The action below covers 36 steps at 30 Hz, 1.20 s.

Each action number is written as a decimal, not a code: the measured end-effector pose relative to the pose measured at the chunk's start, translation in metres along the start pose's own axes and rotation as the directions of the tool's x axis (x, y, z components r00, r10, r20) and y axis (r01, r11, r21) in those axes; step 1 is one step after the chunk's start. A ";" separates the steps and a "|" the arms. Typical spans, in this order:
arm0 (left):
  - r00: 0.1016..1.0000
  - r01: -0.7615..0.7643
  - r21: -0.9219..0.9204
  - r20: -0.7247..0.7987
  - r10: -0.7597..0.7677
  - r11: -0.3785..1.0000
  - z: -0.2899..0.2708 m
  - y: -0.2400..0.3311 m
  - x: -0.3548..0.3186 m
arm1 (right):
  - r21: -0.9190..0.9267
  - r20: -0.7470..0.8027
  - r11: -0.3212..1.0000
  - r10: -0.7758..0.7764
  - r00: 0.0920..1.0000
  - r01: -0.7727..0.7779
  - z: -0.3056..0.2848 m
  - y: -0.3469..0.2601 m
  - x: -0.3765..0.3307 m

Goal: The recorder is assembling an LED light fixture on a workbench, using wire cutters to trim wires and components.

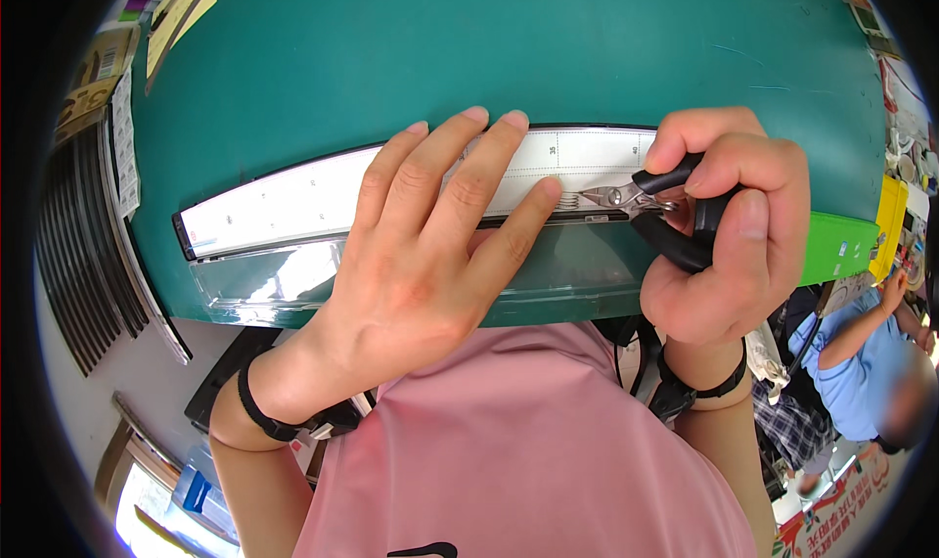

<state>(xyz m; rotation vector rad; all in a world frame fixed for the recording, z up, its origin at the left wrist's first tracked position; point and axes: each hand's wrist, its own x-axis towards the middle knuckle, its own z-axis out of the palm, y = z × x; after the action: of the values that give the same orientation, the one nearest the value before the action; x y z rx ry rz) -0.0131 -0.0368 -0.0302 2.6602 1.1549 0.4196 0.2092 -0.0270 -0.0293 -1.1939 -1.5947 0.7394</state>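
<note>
A long white strip panel with printed scale marks (274, 206) lies across the table in a dark frame. Along its near side runs a clear plastic cover (284, 274). My left hand (421, 235) rests over the panel with fingers spread, its index fingertip beside a small patch of fine dark lines (567, 202); whether these are print or a tiny coil I cannot tell. My right hand (748, 216) grips a pair of nippers with black handles (616, 196). Their pointed jaws aim left at that patch, close to my left index finger.
The table has a green top (548, 49). Several dark slats (93, 235) stand at the left edge, and yellow paper (186, 20) lies at the far left. To the right are a bright green piece (836, 247) and a yellow bin (890, 225). A person in a blue shirt (851, 353) sits at right.
</note>
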 end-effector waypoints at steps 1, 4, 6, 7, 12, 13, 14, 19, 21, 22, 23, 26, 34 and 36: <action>1.000 0.000 -0.001 -0.001 0.000 1.000 0.000 0.000 0.000 | -0.001 0.003 1.000 0.009 1.000 -0.009 0.000 -0.001 0.000; 1.000 0.000 0.008 0.007 0.000 1.000 0.000 0.000 0.000 | -0.001 0.006 1.000 0.012 1.000 -0.012 0.000 -0.001 0.000; 1.000 0.001 0.009 0.005 -0.001 1.000 0.000 0.000 0.000 | 0.002 0.005 1.000 0.006 1.000 -0.006 0.000 0.000 0.000; 1.000 0.001 0.009 0.005 -0.001 1.000 0.000 0.000 0.000 | -0.003 0.002 1.000 -0.006 1.000 0.006 0.000 0.000 0.000; 1.000 0.006 0.004 0.004 -0.006 1.000 0.000 0.001 0.000 | -0.007 0.005 1.000 -0.003 1.000 0.003 0.001 -0.001 0.000; 1.000 0.005 0.004 0.004 -0.005 1.000 0.000 0.001 0.000 | -0.009 0.012 1.000 -0.005 1.000 0.005 0.001 -0.001 0.000; 1.000 0.007 0.004 0.005 -0.007 1.000 0.000 0.001 0.000 | -0.011 0.020 1.000 -0.007 1.000 0.008 0.001 -0.002 0.000; 1.000 0.010 0.005 0.005 -0.011 1.000 -0.001 0.002 0.000 | -0.024 0.091 0.998 -0.052 0.994 0.054 0.000 -0.005 0.001; 1.000 0.008 -0.007 0.002 -0.008 1.000 -0.001 0.001 0.001 | -0.016 0.110 0.997 -0.077 0.991 0.079 0.000 -0.003 0.001; 1.000 0.007 -0.006 0.002 -0.007 1.000 -0.001 0.001 0.001 | -0.008 0.115 0.994 -0.108 0.987 0.110 0.001 -0.001 0.001; 1.000 0.002 -0.016 -0.005 -0.002 1.000 -0.001 0.000 0.001 | 0.000 0.120 0.990 -0.139 0.983 0.140 0.001 0.000 0.001; 1.000 -0.013 -0.025 -0.026 0.012 1.000 0.001 -0.004 0.001 | -0.006 0.123 0.993 -0.112 0.986 0.114 0.001 -0.003 -0.001; 0.998 -0.031 -0.027 -0.060 0.030 0.999 0.001 -0.005 0.002 | 0.019 0.128 0.991 -0.133 0.983 0.131 0.000 -0.002 0.000; 0.998 -0.034 -0.034 -0.062 0.032 0.999 0.001 -0.005 0.001 | 0.027 0.121 0.990 -0.144 0.982 0.142 0.001 -0.001 0.000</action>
<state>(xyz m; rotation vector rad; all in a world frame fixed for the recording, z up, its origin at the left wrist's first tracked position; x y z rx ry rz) -0.0156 -0.0327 -0.0328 2.6571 1.1120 0.5263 0.2083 -0.0269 -0.0288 -1.0250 -1.7520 0.7447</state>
